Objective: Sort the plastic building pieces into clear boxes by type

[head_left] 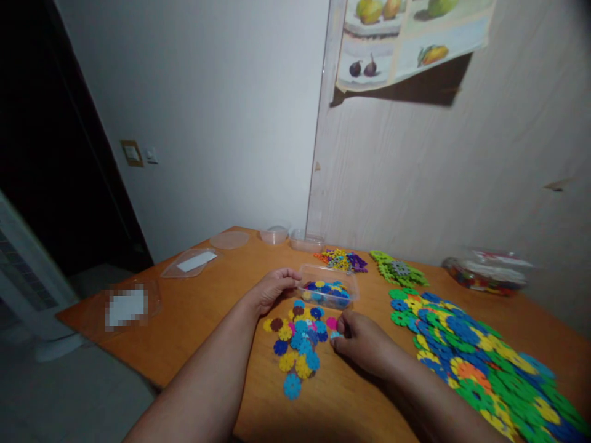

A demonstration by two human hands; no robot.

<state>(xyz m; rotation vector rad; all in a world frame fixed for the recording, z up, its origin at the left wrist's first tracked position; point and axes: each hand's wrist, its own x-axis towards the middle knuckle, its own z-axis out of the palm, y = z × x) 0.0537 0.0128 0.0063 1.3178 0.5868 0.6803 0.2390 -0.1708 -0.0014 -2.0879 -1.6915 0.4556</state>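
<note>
Two bare hands work over an orange-brown bench (207, 301) with a smooth surface. The left hand (273, 289) has its thumb and fingers closed on the left rim of a clear plastic tub (354, 288), rectangular and partly filled with blue and yellow pieces; the right hand (362, 341), fingers curled, pinches a pale-blue disc (337, 335) just in front of it. Between the forearms lie loose discs (301, 340), thin, flat and notched like flowers, in blue, yellow, brown and pink. A white label (196, 263) rests on one transparent lid (170, 267), its lettering too small to read; a second white label (127, 307), nearer the left edge, is pixelated. Along the wall stand a round clear bowl (274, 234) and a rectangular container (307, 241), then small multicoloured pieces (344, 260), a lime-green heap (399, 271) and a filled transparent bag (487, 275). A broad pile of larger notched discs (480, 363) spreads on the right, the right forearm partly crossing before it. Above hangs a fruit print (397, 55), its lower edge curling.
</note>
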